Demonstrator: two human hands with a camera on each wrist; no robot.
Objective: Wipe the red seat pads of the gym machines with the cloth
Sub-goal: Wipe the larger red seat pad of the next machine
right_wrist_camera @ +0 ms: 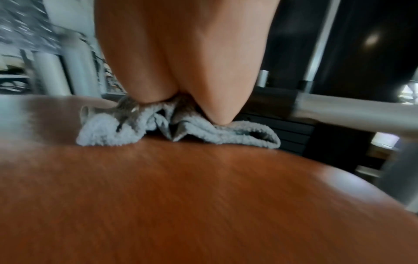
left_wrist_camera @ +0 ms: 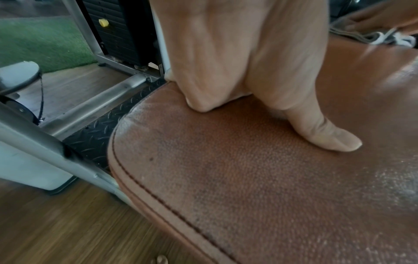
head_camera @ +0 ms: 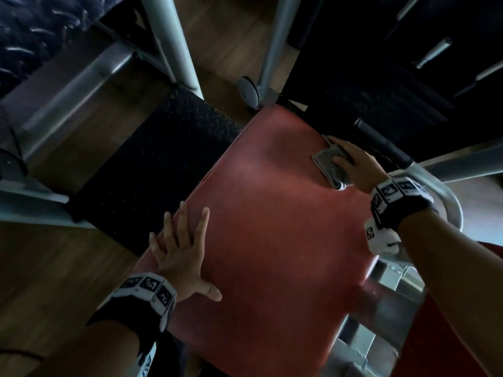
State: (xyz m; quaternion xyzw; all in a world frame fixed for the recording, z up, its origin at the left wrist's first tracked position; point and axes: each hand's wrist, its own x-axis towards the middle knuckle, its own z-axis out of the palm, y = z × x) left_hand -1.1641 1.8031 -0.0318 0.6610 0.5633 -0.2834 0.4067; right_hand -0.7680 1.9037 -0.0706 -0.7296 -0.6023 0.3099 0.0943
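Observation:
A big red seat pad (head_camera: 266, 235) fills the middle of the head view, with stitched, grained leather (left_wrist_camera: 248, 187) in the left wrist view. My left hand (head_camera: 181, 251) lies flat on the pad's left edge, fingers spread and straight, thumb (left_wrist_camera: 325, 137) pressed on the leather. My right hand (head_camera: 353, 164) presses a folded grey cloth (head_camera: 326, 164) onto the pad's far right corner. In the right wrist view the palm (right_wrist_camera: 192, 62) sits on the bunched cloth (right_wrist_camera: 176, 128); the fingers are hidden beyond it.
A black diamond-plate footplate (head_camera: 152, 164) lies left of the pad. Grey frame tubes (head_camera: 174, 39) rise behind it. A black-gripped handle (head_camera: 381, 142) sits just right of my right hand. A second red pad (head_camera: 449, 336) shows at lower right. Wood floor (head_camera: 54, 281) surrounds the machine.

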